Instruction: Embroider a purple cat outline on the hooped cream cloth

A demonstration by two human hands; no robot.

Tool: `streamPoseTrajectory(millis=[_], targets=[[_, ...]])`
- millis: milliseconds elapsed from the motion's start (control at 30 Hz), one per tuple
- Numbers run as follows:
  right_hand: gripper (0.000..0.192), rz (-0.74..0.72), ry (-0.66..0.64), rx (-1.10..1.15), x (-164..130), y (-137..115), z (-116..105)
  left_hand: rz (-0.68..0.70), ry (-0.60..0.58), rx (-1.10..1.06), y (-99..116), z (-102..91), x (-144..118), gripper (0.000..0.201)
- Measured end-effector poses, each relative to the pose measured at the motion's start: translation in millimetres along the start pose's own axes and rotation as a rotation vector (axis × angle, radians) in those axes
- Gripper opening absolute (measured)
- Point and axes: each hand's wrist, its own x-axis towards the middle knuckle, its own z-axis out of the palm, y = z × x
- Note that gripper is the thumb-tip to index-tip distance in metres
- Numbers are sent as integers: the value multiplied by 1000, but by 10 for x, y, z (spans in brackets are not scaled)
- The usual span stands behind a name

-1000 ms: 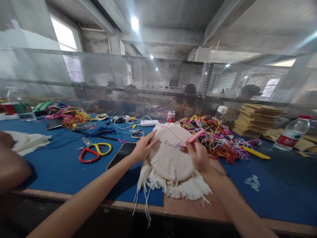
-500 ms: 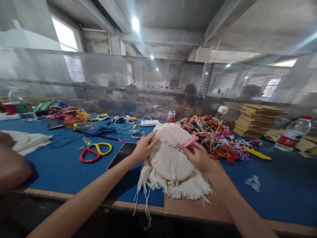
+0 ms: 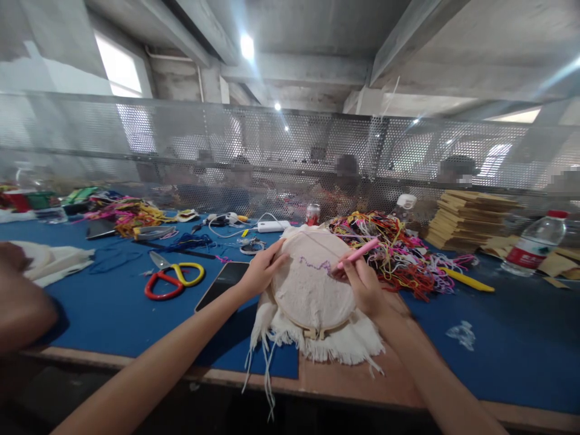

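A round wooden embroidery hoop [image 3: 312, 331] with cream cloth [image 3: 312, 296] stretched in it leans tilted in front of me, its frayed edge hanging down. A wavy line of purple stitches [image 3: 312, 264] crosses the cloth. My left hand [image 3: 265, 269] grips the hoop's left rim, thumb on the cloth and the other fingers partly hidden behind. My right hand [image 3: 360, 281] is closed around a pink punch needle [image 3: 360, 252], held like a pen at the right end of the stitches. Its tip is hidden by my fingers.
Red-and-yellow scissors [image 3: 174, 278] and a phone [image 3: 222, 284] lie left. Tangled yarn [image 3: 394, 254], a yellow pen-shaped tool [image 3: 469, 280], a bottle [image 3: 534, 244] and stacked brown paper [image 3: 469, 220] are right. Another person's arm [image 3: 22, 302] shows far left; a perforated screen [image 3: 272, 145] stands behind.
My right hand has turned the pink punch needle more upright, its back end rising up and to the right. My left hand stays on the hoop.
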Motion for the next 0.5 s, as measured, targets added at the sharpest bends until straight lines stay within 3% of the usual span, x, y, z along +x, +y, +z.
streamPoseTrajectory(millis=[267, 500], targets=[[30, -52, -11, -54, -17, -44, -19, 9, 9, -18, 7, 9, 4, 51], [29, -44, -9, 26, -20, -38, -14, 20, 1, 1, 24, -2, 0, 50]])
